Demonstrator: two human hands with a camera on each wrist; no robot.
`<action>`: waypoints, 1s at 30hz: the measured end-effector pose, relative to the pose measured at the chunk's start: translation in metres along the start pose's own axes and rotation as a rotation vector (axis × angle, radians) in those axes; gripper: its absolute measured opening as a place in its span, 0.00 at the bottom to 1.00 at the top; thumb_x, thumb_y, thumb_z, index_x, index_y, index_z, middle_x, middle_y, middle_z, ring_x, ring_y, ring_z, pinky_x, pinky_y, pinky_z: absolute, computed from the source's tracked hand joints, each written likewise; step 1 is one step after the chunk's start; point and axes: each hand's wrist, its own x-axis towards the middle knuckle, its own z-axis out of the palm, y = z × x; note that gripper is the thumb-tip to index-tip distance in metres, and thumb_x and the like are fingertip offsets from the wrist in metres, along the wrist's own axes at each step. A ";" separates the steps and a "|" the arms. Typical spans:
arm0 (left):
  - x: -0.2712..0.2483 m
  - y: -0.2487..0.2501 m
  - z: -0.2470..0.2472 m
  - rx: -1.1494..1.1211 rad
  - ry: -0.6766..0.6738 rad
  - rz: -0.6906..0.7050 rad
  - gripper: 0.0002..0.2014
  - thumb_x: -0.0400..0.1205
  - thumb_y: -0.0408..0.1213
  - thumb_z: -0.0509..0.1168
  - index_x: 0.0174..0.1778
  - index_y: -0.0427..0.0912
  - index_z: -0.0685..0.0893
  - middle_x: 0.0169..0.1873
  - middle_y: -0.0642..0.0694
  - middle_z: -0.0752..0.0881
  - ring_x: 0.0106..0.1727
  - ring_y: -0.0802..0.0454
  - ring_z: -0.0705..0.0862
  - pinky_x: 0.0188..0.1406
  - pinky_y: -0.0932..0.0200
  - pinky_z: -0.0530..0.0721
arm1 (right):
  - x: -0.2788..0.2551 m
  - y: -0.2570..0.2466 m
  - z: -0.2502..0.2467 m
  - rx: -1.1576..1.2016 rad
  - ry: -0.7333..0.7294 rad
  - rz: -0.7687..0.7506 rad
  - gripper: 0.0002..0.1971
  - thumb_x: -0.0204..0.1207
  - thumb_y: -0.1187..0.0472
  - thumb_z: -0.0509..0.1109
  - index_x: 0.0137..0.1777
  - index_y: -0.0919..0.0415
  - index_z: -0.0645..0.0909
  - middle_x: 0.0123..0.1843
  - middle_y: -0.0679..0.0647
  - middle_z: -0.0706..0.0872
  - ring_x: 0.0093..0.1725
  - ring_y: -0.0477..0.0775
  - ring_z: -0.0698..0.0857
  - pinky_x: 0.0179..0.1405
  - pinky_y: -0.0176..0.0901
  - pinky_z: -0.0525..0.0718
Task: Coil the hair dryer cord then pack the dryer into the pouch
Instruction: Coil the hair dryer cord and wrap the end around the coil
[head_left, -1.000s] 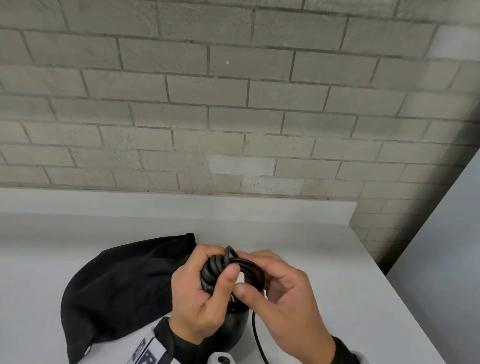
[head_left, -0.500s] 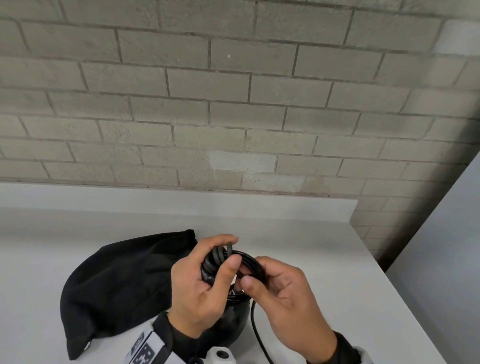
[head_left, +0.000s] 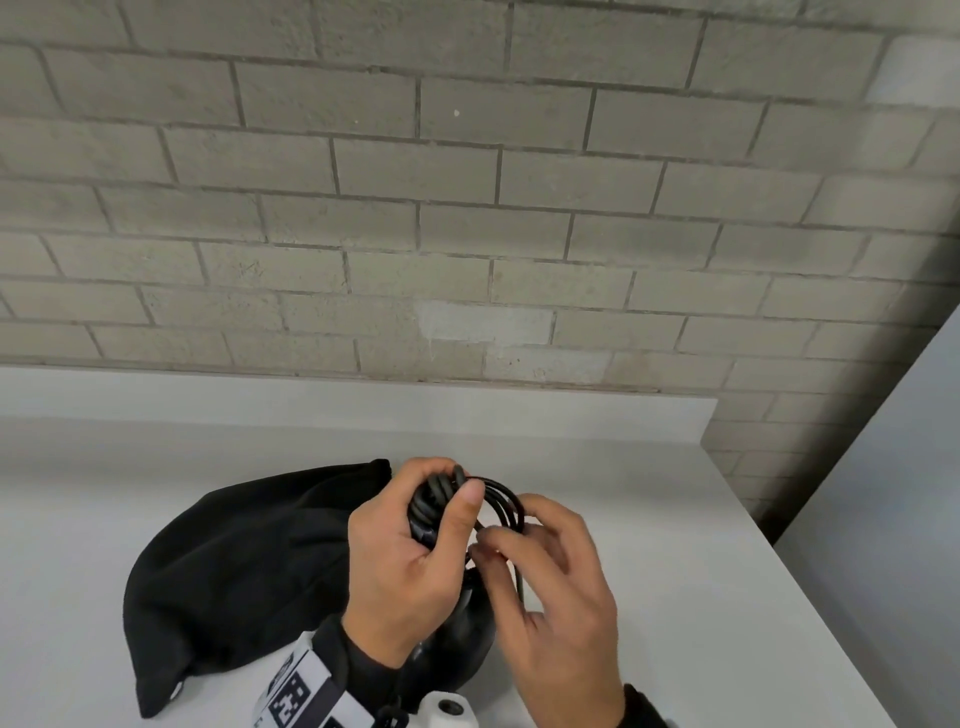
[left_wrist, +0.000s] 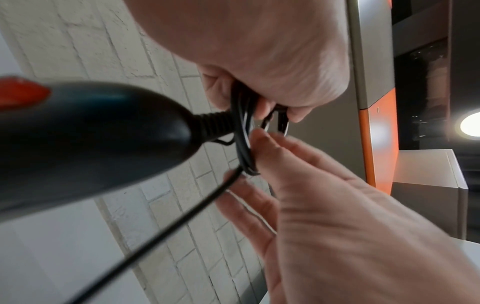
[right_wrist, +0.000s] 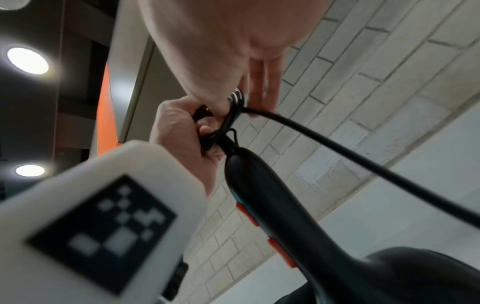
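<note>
The black hair dryer (head_left: 462, 639) stands on the white counter, handle up, with red buttons showing on the handle (right_wrist: 259, 195). My left hand (head_left: 449, 486) grips several turns of black cord (head_left: 498, 499) coiled just above the handle's end. My right hand (head_left: 498, 530) is right of the coil, pinching the cord between the thumb and fairly straight fingers (left_wrist: 233, 197). A loose run of cord (left_wrist: 168, 226) leads down from that pinch. The black fabric pouch (head_left: 234, 571) lies flat on the counter, left of my hands. The dryer's nozzle is hidden.
A white counter (head_left: 675, 545) meets a grey brick wall (head_left: 467, 234) behind. Its right edge drops off next to a pale panel (head_left: 883, 493). Wrist camera mounts with printed markers (right_wrist: 98, 216) sit on both forearms.
My right hand has slid round the coil, its thumb now higher against the loops and its fingers straighter. The left hand keeps its grip; pouch and dryer stay put.
</note>
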 end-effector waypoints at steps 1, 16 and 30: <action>0.000 0.001 0.000 -0.004 0.001 -0.002 0.14 0.82 0.61 0.62 0.46 0.55 0.82 0.31 0.60 0.85 0.24 0.65 0.82 0.28 0.76 0.77 | -0.001 0.001 0.002 -0.080 0.013 -0.008 0.08 0.79 0.55 0.69 0.53 0.53 0.88 0.60 0.49 0.80 0.40 0.44 0.84 0.38 0.33 0.85; 0.007 -0.006 -0.015 0.148 -0.086 0.252 0.17 0.85 0.57 0.60 0.47 0.46 0.81 0.36 0.52 0.82 0.29 0.60 0.82 0.28 0.76 0.76 | 0.039 -0.029 -0.043 0.999 -0.376 1.173 0.17 0.76 0.50 0.74 0.28 0.59 0.85 0.41 0.56 0.86 0.37 0.49 0.79 0.37 0.40 0.74; 0.008 -0.009 -0.014 0.116 -0.102 0.230 0.15 0.84 0.56 0.62 0.45 0.47 0.81 0.29 0.53 0.82 0.28 0.62 0.81 0.28 0.76 0.76 | 0.014 -0.015 -0.054 0.565 -0.374 0.468 0.14 0.77 0.42 0.70 0.41 0.51 0.88 0.42 0.53 0.89 0.51 0.54 0.87 0.56 0.37 0.80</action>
